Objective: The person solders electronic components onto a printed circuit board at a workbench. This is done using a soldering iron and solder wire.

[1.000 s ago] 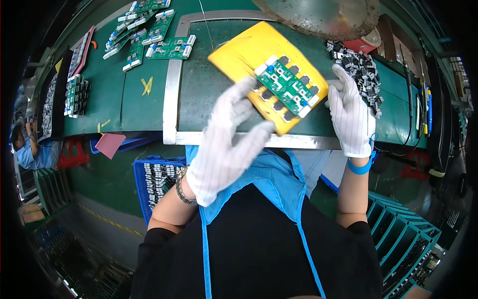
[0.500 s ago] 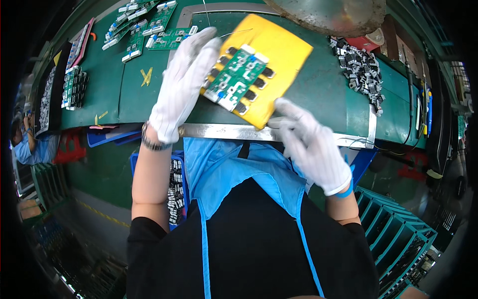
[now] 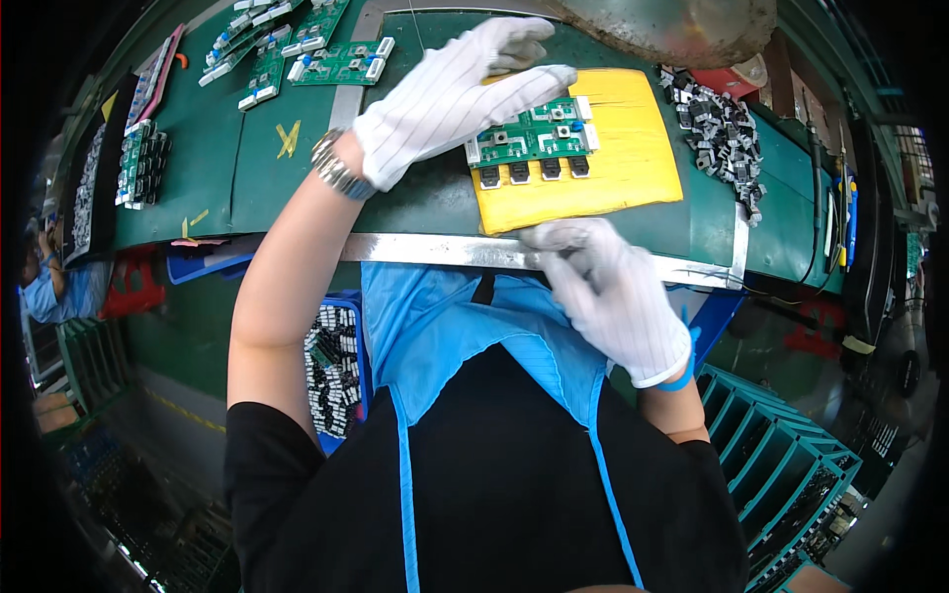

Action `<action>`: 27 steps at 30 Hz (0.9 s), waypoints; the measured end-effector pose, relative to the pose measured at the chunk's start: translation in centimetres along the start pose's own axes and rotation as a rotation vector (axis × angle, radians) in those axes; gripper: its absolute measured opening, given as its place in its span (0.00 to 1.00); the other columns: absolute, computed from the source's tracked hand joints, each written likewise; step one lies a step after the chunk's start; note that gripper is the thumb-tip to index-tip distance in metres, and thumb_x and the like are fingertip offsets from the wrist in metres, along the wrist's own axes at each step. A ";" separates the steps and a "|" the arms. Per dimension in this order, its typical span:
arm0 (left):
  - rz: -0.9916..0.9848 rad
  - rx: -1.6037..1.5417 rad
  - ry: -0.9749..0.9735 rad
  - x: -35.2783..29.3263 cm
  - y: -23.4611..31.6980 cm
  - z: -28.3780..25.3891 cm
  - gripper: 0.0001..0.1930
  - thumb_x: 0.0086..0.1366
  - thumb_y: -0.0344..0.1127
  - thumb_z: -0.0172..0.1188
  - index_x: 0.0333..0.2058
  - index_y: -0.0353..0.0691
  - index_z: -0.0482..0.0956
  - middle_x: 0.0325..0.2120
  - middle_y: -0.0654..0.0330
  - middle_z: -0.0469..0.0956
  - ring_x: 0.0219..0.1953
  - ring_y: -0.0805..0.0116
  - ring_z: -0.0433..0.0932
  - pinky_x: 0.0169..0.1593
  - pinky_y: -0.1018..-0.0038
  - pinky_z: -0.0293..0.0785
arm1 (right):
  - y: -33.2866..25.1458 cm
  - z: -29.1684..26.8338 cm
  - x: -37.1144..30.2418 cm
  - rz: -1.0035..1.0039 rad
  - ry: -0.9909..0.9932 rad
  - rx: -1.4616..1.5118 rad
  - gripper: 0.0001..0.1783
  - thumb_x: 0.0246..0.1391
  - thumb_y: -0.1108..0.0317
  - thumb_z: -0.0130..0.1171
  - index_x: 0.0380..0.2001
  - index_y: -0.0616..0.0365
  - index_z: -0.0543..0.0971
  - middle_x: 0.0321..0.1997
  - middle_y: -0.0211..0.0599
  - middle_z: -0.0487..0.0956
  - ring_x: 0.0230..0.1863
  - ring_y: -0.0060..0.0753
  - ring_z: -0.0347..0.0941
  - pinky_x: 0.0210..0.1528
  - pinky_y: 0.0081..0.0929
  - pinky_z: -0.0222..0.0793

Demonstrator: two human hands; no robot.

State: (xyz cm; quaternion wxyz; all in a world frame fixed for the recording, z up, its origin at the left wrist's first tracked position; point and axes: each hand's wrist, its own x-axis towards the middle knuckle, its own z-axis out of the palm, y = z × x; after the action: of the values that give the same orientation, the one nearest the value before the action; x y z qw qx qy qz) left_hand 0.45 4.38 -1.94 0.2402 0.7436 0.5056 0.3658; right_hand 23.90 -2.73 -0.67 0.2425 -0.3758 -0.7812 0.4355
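A yellow pad [image 3: 633, 148] lies on the green worktable, with a green circuit board [image 3: 529, 143] on top. Several small black parts stick out along the board's near edge. My left hand [image 3: 445, 104], in a white striped glove, reaches over the board's far left part and hides some of it. Its fingers are stretched and apart, and I see nothing held in them. By the pad's near edge is my gloved right hand [image 3: 613, 296], fingers curled together and slightly blurred. Whatever may be between its fingertips is hidden.
More circuit boards [image 3: 341, 64] lie at the far left. A pile of small black-and-metal parts [image 3: 717, 138] sits at the right, beside a red container [image 3: 727, 79]. A metal strip [image 3: 445, 250] edges the table. Below stands a blue bin [image 3: 361, 346] of small parts.
The yellow pad with its board has turned clockwise and shifted right. My left hand has moved right, from the pad's left side to over the board. My right hand stays by the near edge.
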 end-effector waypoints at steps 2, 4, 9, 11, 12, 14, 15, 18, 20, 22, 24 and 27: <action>0.117 0.082 0.131 -1.5 0.1 -0.5 0.36 0.58 0.52 0.65 0.59 0.41 0.64 0.49 0.46 0.74 0.52 0.52 0.75 0.57 0.63 0.70 | 1.1 -0.9 -0.2 0.027 0.157 0.012 0.09 0.52 0.74 0.60 0.37 0.59 0.75 0.34 0.42 0.82 0.29 0.41 0.80 0.33 0.30 0.75; 0.101 0.259 0.055 -3.4 2.6 -1.8 0.42 0.51 0.48 0.70 0.62 0.41 0.62 0.55 0.48 0.69 0.58 0.51 0.68 0.62 0.61 0.62 | 0.9 -2.2 0.1 0.148 0.329 -0.043 0.11 0.50 0.71 0.64 0.36 0.60 0.76 0.33 0.39 0.82 0.26 0.34 0.79 0.32 0.26 0.75; 0.058 0.535 0.060 -5.9 4.3 -0.3 0.49 0.45 0.47 0.73 0.63 0.38 0.59 0.59 0.50 0.64 0.62 0.50 0.62 0.65 0.60 0.57 | 2.9 -2.7 2.3 -0.107 0.423 -0.364 0.17 0.47 0.64 0.69 0.37 0.60 0.76 0.31 0.36 0.80 0.25 0.29 0.77 0.31 0.24 0.73; 0.046 0.516 0.111 -6.3 4.2 0.4 0.49 0.45 0.45 0.74 0.63 0.37 0.58 0.59 0.50 0.64 0.62 0.50 0.62 0.65 0.61 0.57 | 2.9 -2.3 2.9 -0.123 0.384 -0.516 0.20 0.45 0.60 0.71 0.37 0.59 0.76 0.28 0.34 0.79 0.25 0.28 0.76 0.30 0.24 0.71; 0.031 0.499 0.166 -6.6 4.2 0.7 0.49 0.45 0.43 0.74 0.63 0.37 0.58 0.59 0.49 0.64 0.62 0.50 0.62 0.65 0.61 0.58 | 3.0 -2.1 3.3 -0.155 0.408 -0.534 0.20 0.44 0.58 0.71 0.36 0.57 0.77 0.27 0.33 0.78 0.26 0.28 0.76 0.29 0.24 0.71; 0.019 0.484 0.203 -6.6 4.0 1.5 0.49 0.45 0.42 0.74 0.63 0.36 0.57 0.59 0.48 0.64 0.62 0.49 0.62 0.64 0.61 0.58 | 3.1 -1.8 3.7 -0.173 0.416 -0.562 0.20 0.45 0.58 0.70 0.36 0.57 0.76 0.27 0.33 0.78 0.26 0.28 0.76 0.29 0.24 0.71; 0.013 0.466 0.242 -6.6 3.9 1.8 0.49 0.45 0.41 0.74 0.63 0.35 0.57 0.59 0.47 0.63 0.61 0.49 0.62 0.64 0.61 0.59 | 3.1 -1.8 3.9 -0.192 0.427 -0.595 0.20 0.45 0.58 0.70 0.36 0.58 0.76 0.28 0.33 0.78 0.26 0.28 0.76 0.30 0.24 0.71; 0.003 0.475 0.262 -6.6 3.7 2.4 0.48 0.47 0.40 0.73 0.63 0.34 0.57 0.59 0.46 0.63 0.61 0.49 0.62 0.63 0.62 0.59 | 3.6 -1.5 4.1 -0.214 0.426 -0.622 0.19 0.46 0.58 0.70 0.36 0.57 0.76 0.28 0.32 0.78 0.26 0.28 0.76 0.29 0.24 0.71; -0.009 0.467 0.265 -6.6 3.7 2.7 0.48 0.47 0.40 0.73 0.63 0.33 0.57 0.59 0.46 0.63 0.61 0.49 0.62 0.63 0.62 0.59 | 3.7 -1.4 4.2 -0.203 0.429 -0.605 0.19 0.46 0.59 0.70 0.36 0.57 0.76 0.28 0.33 0.78 0.26 0.28 0.77 0.29 0.24 0.71; -0.018 0.453 0.269 -6.6 3.7 2.8 0.48 0.47 0.40 0.73 0.63 0.33 0.56 0.59 0.46 0.63 0.61 0.49 0.62 0.63 0.61 0.59 | 3.7 -1.3 4.2 -0.190 0.434 -0.593 0.18 0.46 0.59 0.70 0.35 0.57 0.76 0.28 0.33 0.78 0.27 0.28 0.77 0.29 0.24 0.72; -0.026 0.445 0.277 -6.7 3.6 2.9 0.49 0.47 0.40 0.74 0.64 0.33 0.56 0.59 0.46 0.63 0.61 0.49 0.63 0.63 0.62 0.60 | 3.5 -1.4 4.1 -0.183 0.427 -0.603 0.18 0.46 0.59 0.70 0.35 0.57 0.76 0.29 0.33 0.79 0.27 0.28 0.77 0.29 0.24 0.72; -0.044 0.379 0.287 -7.4 4.0 2.3 0.49 0.47 0.39 0.74 0.64 0.32 0.55 0.59 0.45 0.62 0.61 0.49 0.63 0.63 0.62 0.60 | 3.6 -1.3 4.1 -0.168 0.437 -0.552 0.19 0.44 0.59 0.71 0.35 0.57 0.76 0.29 0.32 0.78 0.26 0.29 0.76 0.29 0.24 0.72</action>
State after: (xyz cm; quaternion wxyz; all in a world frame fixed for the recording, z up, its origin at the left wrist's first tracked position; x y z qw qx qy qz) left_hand 2.95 -3.93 -2.67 0.0300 0.7047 0.6101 0.3610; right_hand 23.70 2.35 -2.91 0.3281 -0.4460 -0.8272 0.0964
